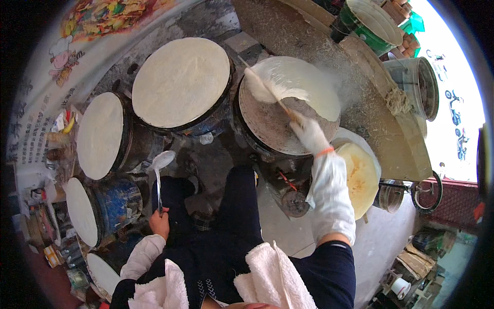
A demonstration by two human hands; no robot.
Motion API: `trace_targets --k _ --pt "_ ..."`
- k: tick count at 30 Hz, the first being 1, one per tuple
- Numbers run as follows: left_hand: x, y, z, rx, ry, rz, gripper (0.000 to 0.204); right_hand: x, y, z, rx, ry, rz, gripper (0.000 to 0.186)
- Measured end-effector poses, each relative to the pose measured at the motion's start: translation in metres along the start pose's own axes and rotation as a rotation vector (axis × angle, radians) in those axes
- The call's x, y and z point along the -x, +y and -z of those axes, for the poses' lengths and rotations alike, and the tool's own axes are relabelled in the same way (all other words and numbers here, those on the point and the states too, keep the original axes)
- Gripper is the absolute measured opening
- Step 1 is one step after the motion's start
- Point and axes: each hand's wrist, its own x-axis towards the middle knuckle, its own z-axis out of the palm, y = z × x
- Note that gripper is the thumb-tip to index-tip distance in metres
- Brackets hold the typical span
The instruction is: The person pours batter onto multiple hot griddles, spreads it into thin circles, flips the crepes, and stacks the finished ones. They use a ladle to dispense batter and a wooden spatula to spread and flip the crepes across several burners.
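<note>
My right hand (310, 135), in a white glove with an orange band at the wrist, grips a wooden batter spreader (280, 103). The spreader lies across a round griddle (267, 126), where wet pale batter (306, 77) covers the far part and the near part is bare. Steam rises at its right side. Low on the left, my bare left hand (159, 225) is closed round the handle of a ladle (164, 160), whose bowl is coated with white batter. Right of my right forearm sits a stack of round yellowish flatbreads (360, 177).
More drum griddles covered by pale batter sheets curve round my left: a large sheet (181, 82), a second (100, 135), a third (82, 212) and a fourth (103, 273). A tan ledge (381, 113) bounds the right, with a green bucket (373, 28) and a clear bucket (417, 85) beside it.
</note>
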Motion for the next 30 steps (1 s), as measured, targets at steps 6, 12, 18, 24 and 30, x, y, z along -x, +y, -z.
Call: trace_targets --k 6,12,18,24,30 --pt "0.010 0.008 0.005 -0.012 0.007 0.029 0.012 0.113 0.001 -0.027 -0.237 0.081 -0.207 0.043" --pt "0.002 0.015 0.007 -0.036 -0.062 -0.040 0.013 0.092 0.021 -0.022 -0.483 0.329 -0.339 0.045" --pt "0.002 -0.005 0.004 0.002 -0.068 -0.027 0.014 0.155 -0.013 -0.052 -0.819 0.025 -0.606 0.048" --pt "-0.006 -0.015 0.009 -0.004 -0.109 -0.042 0.016 0.057 -0.105 -0.124 -1.040 0.211 -0.462 0.061" --pt "-0.012 -0.018 0.022 0.100 -0.107 0.013 0.015 0.047 -0.166 -0.208 -1.274 0.383 -0.531 0.045"
